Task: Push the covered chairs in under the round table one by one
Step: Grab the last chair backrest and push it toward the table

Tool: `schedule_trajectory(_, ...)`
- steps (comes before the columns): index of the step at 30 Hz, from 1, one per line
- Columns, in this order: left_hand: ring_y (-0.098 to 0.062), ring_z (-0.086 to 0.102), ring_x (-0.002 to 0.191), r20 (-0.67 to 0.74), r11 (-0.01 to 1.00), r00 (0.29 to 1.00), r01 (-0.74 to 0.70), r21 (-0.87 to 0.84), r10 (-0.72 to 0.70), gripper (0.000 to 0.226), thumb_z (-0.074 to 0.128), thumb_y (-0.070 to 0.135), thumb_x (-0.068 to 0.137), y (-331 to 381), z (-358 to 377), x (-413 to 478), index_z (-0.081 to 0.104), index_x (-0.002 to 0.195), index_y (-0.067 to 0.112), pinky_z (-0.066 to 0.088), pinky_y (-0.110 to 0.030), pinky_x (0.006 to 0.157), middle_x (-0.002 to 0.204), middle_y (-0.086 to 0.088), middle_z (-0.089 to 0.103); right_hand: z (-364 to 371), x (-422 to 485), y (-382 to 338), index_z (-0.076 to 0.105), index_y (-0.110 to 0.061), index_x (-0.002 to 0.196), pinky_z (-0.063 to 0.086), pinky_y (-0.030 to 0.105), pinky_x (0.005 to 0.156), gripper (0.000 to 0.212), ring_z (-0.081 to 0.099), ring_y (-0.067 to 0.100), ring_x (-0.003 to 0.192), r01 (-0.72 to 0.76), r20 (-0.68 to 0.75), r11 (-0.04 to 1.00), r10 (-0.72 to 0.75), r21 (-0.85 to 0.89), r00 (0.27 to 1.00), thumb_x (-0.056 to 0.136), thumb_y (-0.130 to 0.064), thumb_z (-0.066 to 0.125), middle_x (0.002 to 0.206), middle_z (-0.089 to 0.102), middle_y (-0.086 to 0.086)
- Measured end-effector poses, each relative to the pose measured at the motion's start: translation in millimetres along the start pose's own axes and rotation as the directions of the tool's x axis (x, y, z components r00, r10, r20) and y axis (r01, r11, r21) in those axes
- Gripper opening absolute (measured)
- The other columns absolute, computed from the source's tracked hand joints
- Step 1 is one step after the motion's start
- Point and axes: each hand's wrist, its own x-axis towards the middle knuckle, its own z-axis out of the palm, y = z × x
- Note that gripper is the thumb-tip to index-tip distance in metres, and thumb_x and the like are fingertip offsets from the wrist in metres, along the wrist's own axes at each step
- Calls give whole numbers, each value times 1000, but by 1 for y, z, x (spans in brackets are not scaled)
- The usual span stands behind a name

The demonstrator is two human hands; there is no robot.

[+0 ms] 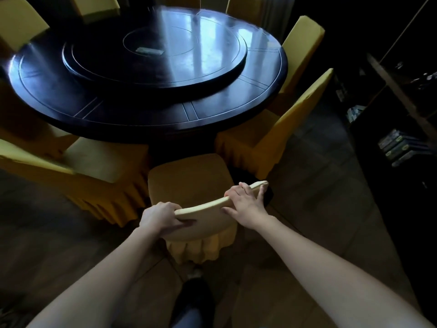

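A chair in a yellow cloth cover point(189, 181) stands right in front of me, its seat just short of the dark round table point(132, 117). My left hand point(160, 217) grips the left end of the chair's curved back top. On the right end rests my right hand point(244, 202), fingers wrapped over the edge. The chair's legs are hidden by its pleated skirt.
More yellow-covered chairs ring the table: one at the left point(78, 169), one at the right point(279, 129), another behind it point(302, 48). A round turntable point(153, 50) sits on the table. Dark shelves point(397, 143) stand to the right. My shoe point(194, 301) is on the floor below.
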Motion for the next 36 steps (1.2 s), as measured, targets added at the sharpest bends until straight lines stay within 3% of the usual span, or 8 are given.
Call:
schedule_trajectory(8,-3,60,84,39,999,999,9,32,-10,65,57,77,64,-27,-43,95,63,114,35,48,-18,57,100,14,67,-27,103,-6,37,-32,132,-10,69,106,44,8,21,144,-14,65,1000,15,-12,998,93,-52,45,148,27,-4)
schedule_trajectory(15,-3,56,86,53,999,999,-7,38,5,63,57,78,63,-54,-75,160,63,111,38,45,-20,57,100,16,66,-43,170,-20,36,-30,133,-7,70,106,46,14,23,141,-27,73,999,29,-34,997,93,-53,42,147,28,-1)
schedule_trajectory(20,-3,57,84,81,998,996,-48,41,44,59,58,77,64,-47,-81,180,65,108,38,44,-20,56,95,17,66,-53,188,-7,36,-32,132,-6,69,107,46,14,22,140,-28,62,999,29,-23,998,93,-54,43,146,26,-2)
schedule_trajectory(27,-2,59,83,99,998,994,-55,34,52,65,54,82,60,-46,-75,184,65,107,39,55,-26,65,92,19,66,-52,188,-1,37,-33,131,-8,69,107,47,14,22,141,-22,61,1000,23,-9,998,91,-57,44,145,28,-3)
schedule_trajectory(31,-1,58,83,114,999,993,-13,49,7,63,56,80,62,-39,-78,181,63,110,39,54,-23,64,93,19,65,-55,189,0,37,-32,131,-5,70,106,48,19,23,139,-11,66,999,13,-34,998,91,-58,43,143,32,-2)
schedule_trajectory(36,-2,57,86,201,989,968,140,51,-148,58,65,70,64,-27,-84,179,62,113,37,49,-19,62,95,17,63,-58,188,-2,37,-29,132,-2,72,105,49,24,26,136,24,85,996,-17,-84,996,92,-57,41,140,36,1)
